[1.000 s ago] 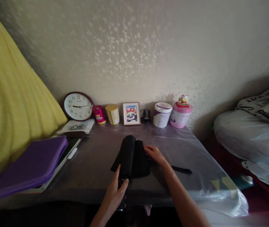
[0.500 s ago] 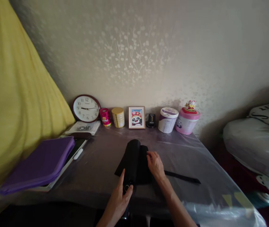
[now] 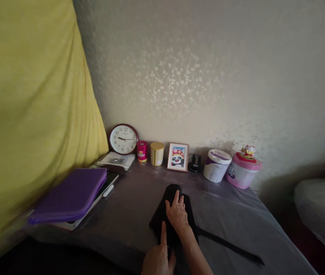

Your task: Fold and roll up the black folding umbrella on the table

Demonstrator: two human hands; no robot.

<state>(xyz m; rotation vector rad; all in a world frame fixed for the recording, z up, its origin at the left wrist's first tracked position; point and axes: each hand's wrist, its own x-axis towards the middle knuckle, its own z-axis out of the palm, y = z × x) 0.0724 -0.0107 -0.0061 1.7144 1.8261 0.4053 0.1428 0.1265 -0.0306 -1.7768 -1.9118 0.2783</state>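
A black folding umbrella point(image 3: 159, 215), closed but with its cloth loose, lies on the table and points away from me. My left hand point(image 3: 161, 256) is closed around its handle end near the front edge, the index finger stretched along the cloth. Most of the handle is hidden by that hand. Flat on top of the rolled cloth rests my right hand point(image 3: 177, 214), its fingers spread. A long black strap point(image 3: 231, 246) runs out from the umbrella to the right across the tabletop.
Purple folders point(image 3: 71, 194) and a white marker point(image 3: 108, 190) lie at left beside a yellow curtain point(image 3: 36, 95). Along the wall stand a clock point(image 3: 124, 139), a pink can point(image 3: 142, 151), a yellow can point(image 3: 157, 154), a panda picture frame point(image 3: 177, 157) and tubs point(image 3: 216, 166).
My right hand has moved from the cloth's right edge onto the top of the roll, and its fingers have spread. My left hand stays at the handle. The view has shifted left and up.
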